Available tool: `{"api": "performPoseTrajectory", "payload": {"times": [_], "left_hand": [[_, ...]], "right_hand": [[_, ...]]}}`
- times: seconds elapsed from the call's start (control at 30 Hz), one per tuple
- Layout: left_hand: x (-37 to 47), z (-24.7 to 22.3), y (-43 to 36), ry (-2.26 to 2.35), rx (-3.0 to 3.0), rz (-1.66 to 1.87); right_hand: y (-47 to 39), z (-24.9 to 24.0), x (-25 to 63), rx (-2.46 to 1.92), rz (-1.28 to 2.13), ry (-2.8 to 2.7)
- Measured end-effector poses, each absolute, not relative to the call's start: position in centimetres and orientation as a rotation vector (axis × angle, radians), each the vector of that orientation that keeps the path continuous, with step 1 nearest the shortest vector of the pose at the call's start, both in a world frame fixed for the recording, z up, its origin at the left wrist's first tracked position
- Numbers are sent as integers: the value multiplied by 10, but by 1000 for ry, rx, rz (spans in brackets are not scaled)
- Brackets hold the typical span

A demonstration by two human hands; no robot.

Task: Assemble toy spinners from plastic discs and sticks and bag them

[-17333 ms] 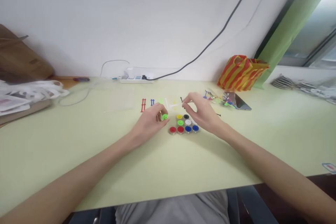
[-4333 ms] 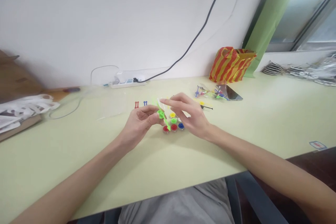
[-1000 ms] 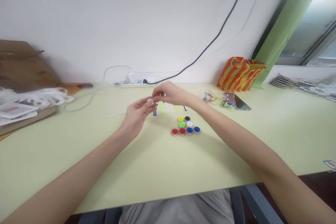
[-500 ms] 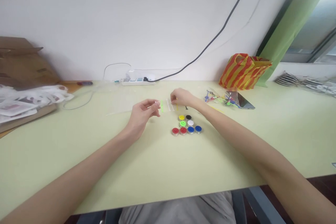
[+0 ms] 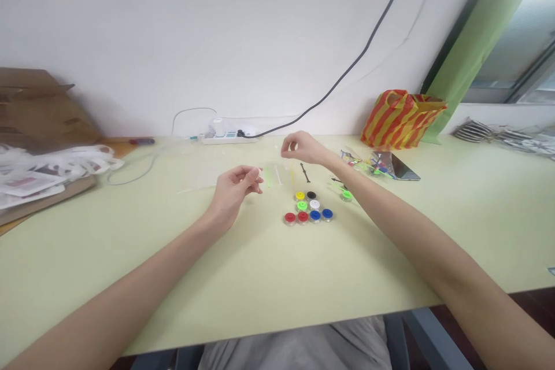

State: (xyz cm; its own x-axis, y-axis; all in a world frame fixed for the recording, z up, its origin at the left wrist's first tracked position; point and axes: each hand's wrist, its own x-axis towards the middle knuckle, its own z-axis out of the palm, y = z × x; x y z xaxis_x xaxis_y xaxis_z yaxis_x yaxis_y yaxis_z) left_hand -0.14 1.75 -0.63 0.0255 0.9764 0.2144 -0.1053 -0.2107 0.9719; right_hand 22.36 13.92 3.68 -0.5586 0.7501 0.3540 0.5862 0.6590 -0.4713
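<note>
My left hand (image 5: 236,192) is closed in a pinch over the table, on a small white piece (image 5: 259,173) that I cannot make out well. Raised behind the row of sticks, my right hand (image 5: 301,147) has thumb and fingertips pressed together; anything between them is too small to name. Below it lie a green stick (image 5: 267,176), a white stick (image 5: 278,175), a yellow stick (image 5: 292,174) and a black stick (image 5: 305,173). Nearer me stand several round capped pieces, among them a yellow one (image 5: 300,196), a red one (image 5: 289,218) and a blue one (image 5: 327,215).
A green capped piece (image 5: 346,196) sits beside my right forearm. Farther back are bagged colored parts (image 5: 359,163), a phone (image 5: 405,167), a striped bag (image 5: 396,120) and a power strip (image 5: 228,137). White bags (image 5: 56,167) lie at the left.
My right hand has moved up and away from the sticks, uncovering the black one and the green capped piece. One of the two white sticks no longer shows on the table. My left hand barely moved.
</note>
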Motion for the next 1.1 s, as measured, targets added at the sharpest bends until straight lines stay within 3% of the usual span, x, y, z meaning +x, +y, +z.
{"api": "performPoseTrajectory", "payload": {"times": [0.3, 0.47, 0.9, 1.1], "left_hand": [[0, -6, 16, 938, 1337, 1389], [0, -6, 16, 942, 1306, 1401], [3, -6, 11, 992, 1281, 1389], [11, 5, 1, 1087, 1580, 1419]], "right_hand": [[126, 40, 214, -733, 1167, -1985], [123, 39, 209, -628, 1371, -1849], [73, 51, 213, -727, 1207, -1947], [23, 46, 239, -955, 820, -1937]]}}
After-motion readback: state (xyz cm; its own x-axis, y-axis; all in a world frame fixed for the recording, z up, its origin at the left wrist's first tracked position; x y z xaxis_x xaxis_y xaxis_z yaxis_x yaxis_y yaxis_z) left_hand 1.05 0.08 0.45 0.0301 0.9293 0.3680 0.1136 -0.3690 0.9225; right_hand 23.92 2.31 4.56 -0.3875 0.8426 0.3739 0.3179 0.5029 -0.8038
